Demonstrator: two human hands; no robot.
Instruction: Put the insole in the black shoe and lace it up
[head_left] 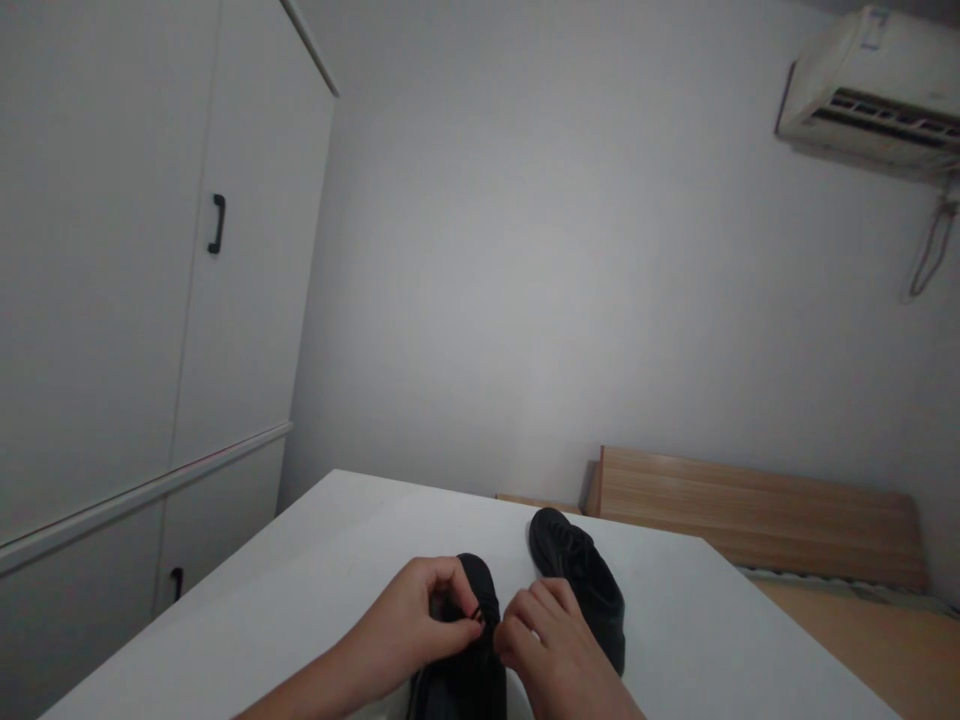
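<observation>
A black shoe (463, 680) lies at the near edge of the view, its toe pointing away from me. Over its laced part, my left hand (420, 620) pinches a dark shoelace (478, 612) between thumb and forefinger. My right hand (551, 640) is at the shoe's right side with its fingers curled together near the laces; what is between those fingertips is hidden. Just beyond my right hand rests a second black shoe (581, 570), laced, with part of its side covered by that hand.
Both shoes are on a white table (360, 540). A white cabinet (247, 250) with black handles stands at the left. Behind the table to the right is a wooden headboard (750, 500) of a bed. An air conditioner (885, 90) hangs high on the wall.
</observation>
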